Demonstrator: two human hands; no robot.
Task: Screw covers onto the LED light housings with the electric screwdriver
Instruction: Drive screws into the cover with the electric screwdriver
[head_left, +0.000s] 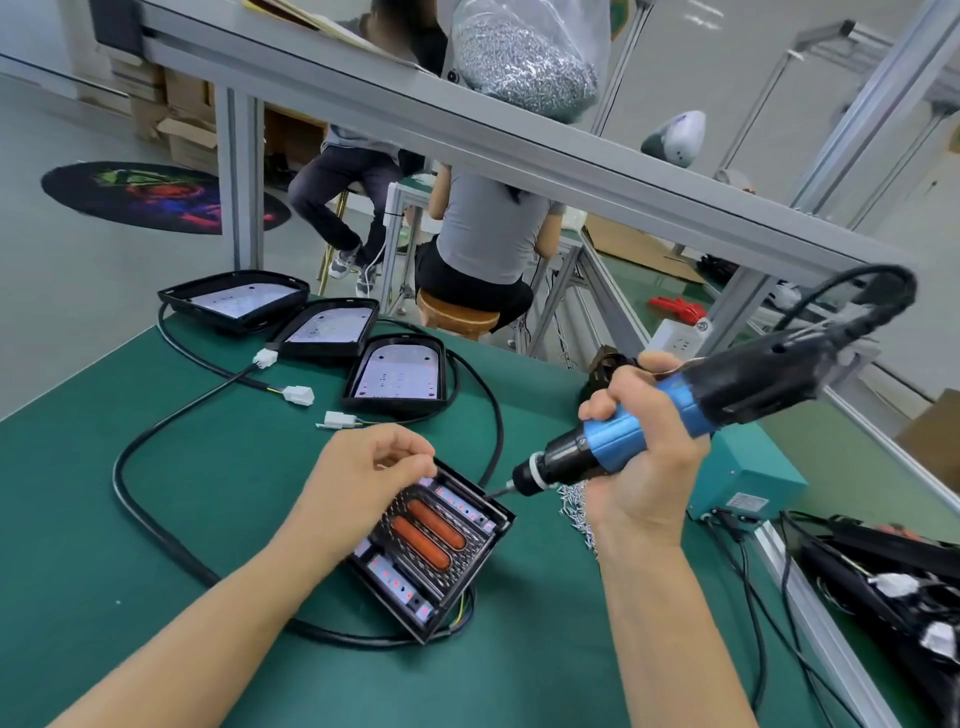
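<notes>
A black LED light housing (431, 551) lies tilted on the green desk (156, 519), close in front of the person, between the two forearms. Its open face shows a perforated black cover (457, 558) with two orange oblong lenses (428, 530) side by side in the middle, and pale LED strips (395, 582) with small red dots along both long sides. A thick black cable (150, 519) loops from under the housing across the desk.

The left hand (363, 478) rests on the far left corner of the housing, fingers curled with thumb and forefinger pinched together at the rim; whatever small thing this grip may hold is too small to tell.

The right hand (639, 457) is clenched around the blue-and-black electric screwdriver (649, 421), gripping its blue barrel. The tool lies slanted, its bit (501, 491) pointing down-left and meeting the far right edge of the housing. Its black cord (857, 291) arcs up from the rear end.

A heap of loose silver screws (574, 512) lies on the desk just beside the housing, under the right hand. Near it stands a teal box (748, 478). Three more black housings (332, 332) with pale panels lie in a row further back, their white connectors (298, 395) on the desk. A clear bag of screws (524, 57) sits on the metal rail above
</notes>
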